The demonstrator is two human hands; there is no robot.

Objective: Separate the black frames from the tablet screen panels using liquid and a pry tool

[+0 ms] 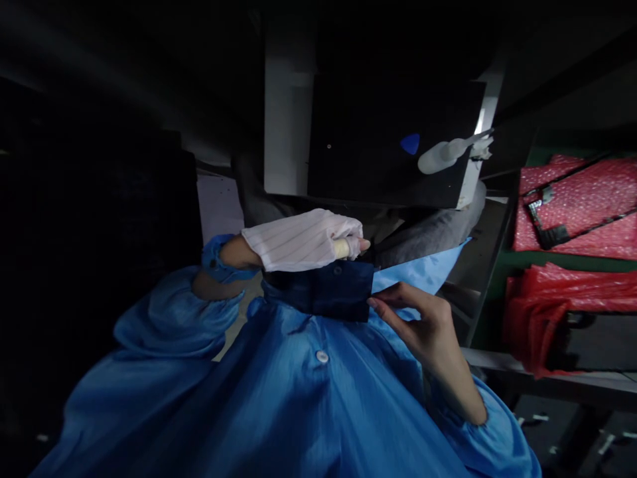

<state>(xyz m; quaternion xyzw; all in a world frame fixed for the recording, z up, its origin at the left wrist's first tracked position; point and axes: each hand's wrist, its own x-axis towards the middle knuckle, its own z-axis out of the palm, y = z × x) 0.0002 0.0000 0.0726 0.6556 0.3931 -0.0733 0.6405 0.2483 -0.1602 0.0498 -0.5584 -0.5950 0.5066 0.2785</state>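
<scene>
A dark, glossy rectangular panel (341, 295) is held in front of my blue smock, with a button-like round reflection on its face. My left hand (308, 242), in a white striped glove with bare or covered fingertips showing, lies along the panel's far edge. Its fingers are curled closed there, and part of the grip is hidden. Bare, my right hand (423, 322) pinches the panel's right edge between thumb and fingers.
Ahead is a black work surface (368, 172) on a white table, bearing a blue triangular pick (410, 143) and a white squeeze bottle (440, 157). To the right, a green shelf holds red bubble-wrap bags (592, 206), a black frame (552, 236) and a dark panel (594, 342).
</scene>
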